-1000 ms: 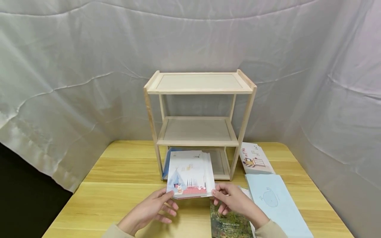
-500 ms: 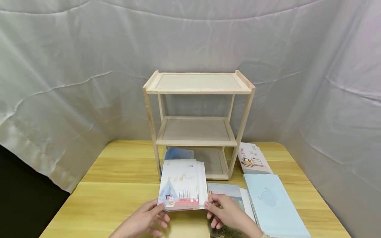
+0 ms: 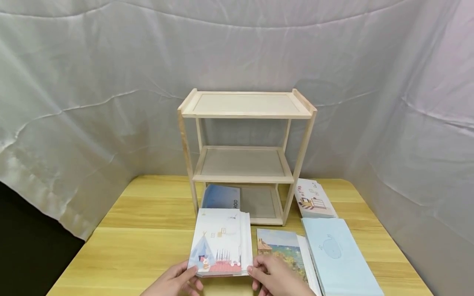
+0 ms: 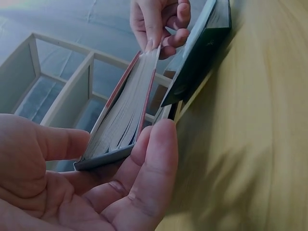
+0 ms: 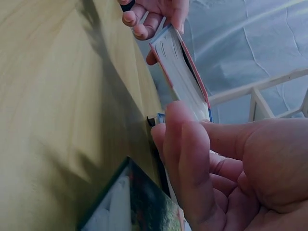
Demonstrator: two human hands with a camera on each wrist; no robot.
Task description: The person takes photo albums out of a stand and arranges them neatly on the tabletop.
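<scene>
A white photo album (image 3: 216, 242) with a blue tent drawing lies level between my hands, in front of the shelf. My left hand (image 3: 175, 279) pinches its near left corner, thumb on top. At the near right corner my right hand (image 3: 279, 275) holds the edge between thumb and fingers. The left wrist view shows the page edges of the album (image 4: 122, 106) between its covers. Below and beside my right hand lies a photo album with a painted seaside cover (image 3: 283, 246), partly hidden by that hand.
A three-tier wooden shelf (image 3: 244, 179) stands at the back of the table (image 3: 148, 222). On its bottom tier, at the left, lies a blue album (image 3: 220, 196). To the right are a light blue whale album (image 3: 340, 255) and a white illustrated album (image 3: 314, 197).
Both hands have drawn the white photo album toward me, away from the bottom tier. More of the blue album on that tier and of the seaside-cover album now shows.
</scene>
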